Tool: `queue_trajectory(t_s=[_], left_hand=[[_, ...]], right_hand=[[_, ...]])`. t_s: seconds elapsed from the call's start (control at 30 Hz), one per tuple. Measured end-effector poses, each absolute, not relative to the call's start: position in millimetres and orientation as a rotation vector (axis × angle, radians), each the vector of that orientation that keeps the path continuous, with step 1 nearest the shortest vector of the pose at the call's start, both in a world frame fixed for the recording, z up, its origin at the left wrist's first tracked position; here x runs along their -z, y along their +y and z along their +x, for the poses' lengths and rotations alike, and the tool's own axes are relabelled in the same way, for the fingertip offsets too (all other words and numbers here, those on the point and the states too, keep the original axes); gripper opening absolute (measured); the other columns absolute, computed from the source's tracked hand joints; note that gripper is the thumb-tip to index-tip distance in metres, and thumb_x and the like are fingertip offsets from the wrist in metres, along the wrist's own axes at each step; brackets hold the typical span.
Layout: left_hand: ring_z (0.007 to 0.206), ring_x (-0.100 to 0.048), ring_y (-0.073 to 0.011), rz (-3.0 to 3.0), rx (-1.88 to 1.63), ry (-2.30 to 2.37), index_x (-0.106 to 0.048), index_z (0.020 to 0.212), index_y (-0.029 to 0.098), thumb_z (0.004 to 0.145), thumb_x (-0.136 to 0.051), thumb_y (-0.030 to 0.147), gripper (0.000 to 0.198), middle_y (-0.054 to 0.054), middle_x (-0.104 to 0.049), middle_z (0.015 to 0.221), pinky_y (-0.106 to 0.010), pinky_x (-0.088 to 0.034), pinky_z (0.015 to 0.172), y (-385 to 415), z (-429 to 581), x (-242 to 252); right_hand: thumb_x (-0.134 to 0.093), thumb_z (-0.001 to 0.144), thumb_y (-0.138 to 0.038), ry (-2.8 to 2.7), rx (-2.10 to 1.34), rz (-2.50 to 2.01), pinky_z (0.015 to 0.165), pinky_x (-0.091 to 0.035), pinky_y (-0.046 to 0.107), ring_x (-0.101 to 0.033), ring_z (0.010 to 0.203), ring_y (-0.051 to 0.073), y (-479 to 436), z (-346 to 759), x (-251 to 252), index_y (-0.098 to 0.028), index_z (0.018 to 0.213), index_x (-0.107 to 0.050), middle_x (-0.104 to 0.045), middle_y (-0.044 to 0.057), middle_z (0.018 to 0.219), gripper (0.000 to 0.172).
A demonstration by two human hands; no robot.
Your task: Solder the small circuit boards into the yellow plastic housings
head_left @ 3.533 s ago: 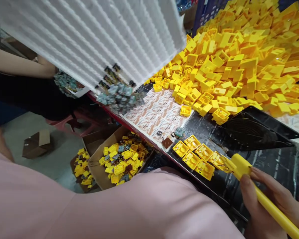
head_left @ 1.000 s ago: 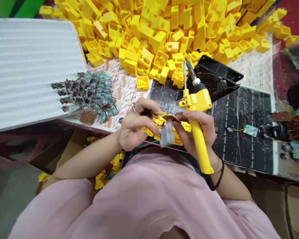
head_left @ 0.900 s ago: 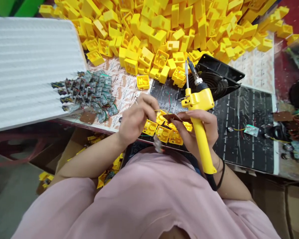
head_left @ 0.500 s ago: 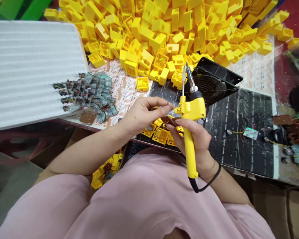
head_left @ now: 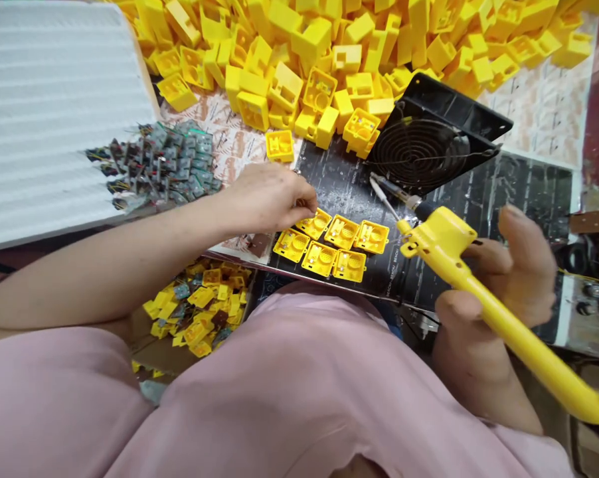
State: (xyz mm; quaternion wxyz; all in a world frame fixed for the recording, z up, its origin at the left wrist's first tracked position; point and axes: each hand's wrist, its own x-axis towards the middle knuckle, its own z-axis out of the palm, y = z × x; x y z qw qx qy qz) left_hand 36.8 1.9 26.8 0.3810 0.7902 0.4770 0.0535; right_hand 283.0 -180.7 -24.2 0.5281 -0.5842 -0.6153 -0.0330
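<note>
Head view first: what filled the worktop [head_left: 230, 146]?

Biggest was a heap of yellow housings [head_left: 324, 40] along the far side. Left of it lay a white ribbed slab [head_left: 55, 119].

And nearer?

A black mat [head_left: 334, 180] spread over the middle and right. Below the near edge, to the left, sat a cardboard box [head_left: 170, 358] holding yellow parts. A black fan [head_left: 414, 153] rested just in front of the heap, and a cluster of circuit boards [head_left: 174, 159] overlapped the slab's right edge.

What did the right hand [head_left: 526, 282] have?

A yellow hand tool [head_left: 538, 346], held slanting by its handle. The blurred fingers curled loosely around it, with 1 finger raised clear. Its 2 slim tips [head_left: 385, 199] pointed away to the left, near the fan.

The left hand [head_left: 269, 199]?

Nearly closed, palm down, thumb and fingertips drawn together. I couldn't tell whether they pinched anything.

Over what?

The yellow casings [head_left: 341, 232]: 6 lay on the mat near the front edge, hollow sides up, in 2 rows of 3. The fingertips partly covered the back row's left casing; I couldn't tell if they touched it.

Anything smaller?

A brown board [head_left: 256, 244], left of the rows.
</note>
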Motion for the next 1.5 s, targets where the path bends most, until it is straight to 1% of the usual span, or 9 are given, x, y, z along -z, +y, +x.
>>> queue_trajectory(t_s=[0.13, 0.27, 0.4, 0.5, 0.63, 0.77, 0.93, 1.3, 1.5], left_hand=[[0.117, -0.069, -0.0321, 2.026, -0.143, 1.167, -0.073, 0.062, 0.023, 0.069, -0.077, 0.009, 0.016, 0.003, -0.054, 0.067, -0.046, -0.033, 0.122, -4.7, 46.1, -13.1], [0.118, -0.07, -0.0309, 2.251, -0.142, 1.073, -0.079, 0.076, 0.024, 0.078, -0.075, 0.02, 0.007, 0.0, -0.064, 0.075, -0.039, -0.043, 0.111, -1.7, 44.8, -24.1], [0.116, -0.07, -0.0264, 2.673, 0.075, 0.884, -0.083, 0.099, 0.026, 0.096, -0.053, 0.031, 0.03, -0.002, -0.076, 0.095, -0.035, -0.052, 0.095, -1.5, 50.2, -25.3], [0.112, -0.071, -0.0273, 2.857, 0.298, 0.836, -0.082, 0.103, 0.022, 0.1, -0.044, 0.031, 0.04, -0.005, -0.077, 0.098, -0.036, -0.054, 0.088, -7.1, 60.2, -15.8], [0.109, -0.072, -0.0291, 2.926, 0.487, 0.857, -0.082, 0.102, 0.018, 0.104, -0.036, 0.031, 0.048, -0.009, -0.078, 0.099, -0.037, -0.053, 0.081, -11.9, 67.9, -8.1], [0.109, -0.073, -0.0291, 2.933, 0.534, 0.871, -0.082, 0.104, 0.018, 0.104, -0.037, 0.032, 0.047, -0.008, -0.08, 0.102, -0.036, -0.052, 0.08, -10.8, 67.0, -9.5], [0.108, -0.074, -0.029, 2.91, 0.528, 0.904, -0.082, 0.106, 0.019, 0.102, -0.041, 0.033, 0.043, -0.008, -0.08, 0.103, -0.035, -0.052, 0.08, -9.8, 66.0, -10.0], [0.106, -0.075, -0.0296, 2.889, 0.511, 0.941, -0.081, 0.104, 0.02, 0.098, -0.043, 0.035, 0.042, -0.008, -0.078, 0.098, -0.035, -0.053, 0.081, -10.5, 67.0, -6.3], [0.109, -0.075, -0.0295, 2.857, 0.453, 0.935, -0.08, 0.103, 0.021, 0.097, -0.044, 0.036, 0.04, -0.006, -0.078, 0.098, -0.037, -0.055, 0.085, -9.7, 65.2, -6.1]], right_hand=[[-0.069, 0.101, -0.066, -1.35, 0.266, -1.32, 0.047, -0.048, 0.028, -0.069, 0.06, 0.016, -186.2, 289.0, 22.6, -0.027, 0.125, -0.084, -0.083, 0.007, 0.09, 0.048], [-0.08, 0.098, -0.044, -1.357, 0.124, -1.357, 0.055, -0.058, 0.028, -0.072, 0.065, 0.016, -197.3, 298.7, 26.6, -0.031, 0.127, -0.083, -0.084, 0.005, 0.096, 0.032], [-0.093, 0.084, -0.027, -1.361, -0.017, -1.342, 0.066, -0.068, 0.03, -0.078, 0.076, 0.018, -209.1, 302.0, 33.4, -0.034, 0.134, -0.078, -0.084, 0.002, 0.111, 0.053], [-0.094, 0.079, -0.016, -1.462, -0.126, -1.299, 0.065, -0.068, 0.028, -0.08, 0.077, 0.019, -212.6, 297.2, 34.0, -0.031, 0.135, -0.077, -0.084, 0.002, 0.103, 0.06], [-0.09, 0.085, -0.019, -1.544, -0.129, -1.274, 0.055, -0.066, 0.028, -0.078, 0.068, 0.02, -208.2, 287.1, 31.6, -0.03, 0.127, -0.077, -0.083, 0.0, 0.091, 0.046], [-0.091, 0.086, -0.019, -1.661, -0.059, -1.212, 0.054, -0.065, 0.023, -0.077, 0.063, 0.018, -199.4, 281.8, 29.1, -0.024, 0.104, -0.072, -0.079, 0.0, 0.078, 0.027], [-0.09, 0.086, -0.013, -1.748, -0.044, -1.207, 0.053, -0.06, 0.018, -0.077, 0.063, 0.015, -192.7, 279.6, 24.3, -0.019, 0.096, -0.067, -0.078, 0.001, 0.075, 0.025], [-0.086, 0.092, -0.018, -1.879, 0.021, -1.194, 0.052, -0.06, 0.02, -0.076, 0.063, 0.013, -184.6, 281.4, 19.9, -0.023, 0.091, -0.064, -0.077, -0.004, 0.074, 0.022], [-0.086, 0.089, -0.014, -1.847, -0.001, -1.216, 0.048, -0.058, 0.021, -0.075, 0.061, 0.014, -185.0, 280.6, 19.8, -0.024, 0.092, -0.065, -0.078, -0.003, 0.074, 0.023]])
